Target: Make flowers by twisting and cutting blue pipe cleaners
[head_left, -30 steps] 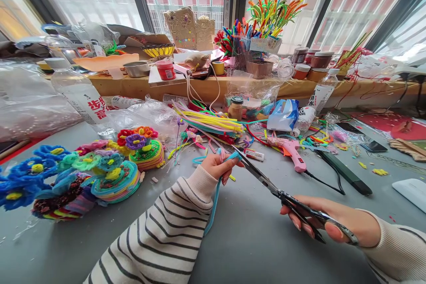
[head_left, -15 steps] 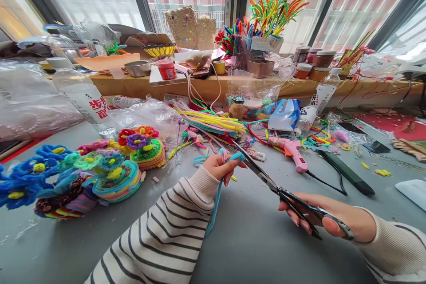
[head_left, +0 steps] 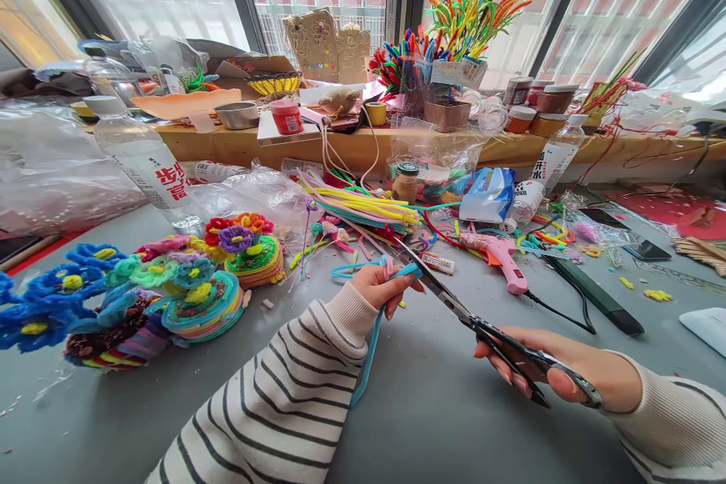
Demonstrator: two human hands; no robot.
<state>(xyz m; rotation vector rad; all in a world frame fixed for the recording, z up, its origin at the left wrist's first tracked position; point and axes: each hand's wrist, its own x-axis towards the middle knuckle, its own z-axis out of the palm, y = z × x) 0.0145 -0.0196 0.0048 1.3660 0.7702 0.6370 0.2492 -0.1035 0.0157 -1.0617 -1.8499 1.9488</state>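
My left hand (head_left: 386, 287) pinches light blue pipe cleaners (head_left: 371, 352) together with a bit of pink one. One blue strand hangs below the wrist, another loops out to the left. My right hand (head_left: 544, 370) has its fingers through the handles of long black-handled scissors (head_left: 454, 304). The blades lie right at the blue end beyond my left fingertips; whether they are closed on it I cannot make out. A bundle of yellow, pink and blue pipe cleaners (head_left: 363, 204) lies just behind my hands.
Pipe-cleaner flowers (head_left: 71, 283) and round coiled pots (head_left: 201, 310) stand at the left. A pink glue gun (head_left: 502, 257) with a black cord, a dark green tool (head_left: 595, 295) and a small brown jar (head_left: 405, 183) are behind and right. Water bottles (head_left: 144, 166) stand farther back.
The view has shifted slightly, moving the scene a little right. Both hands and the scissors keep nearly the same pose, with the blades still at the blue pipe cleaner.
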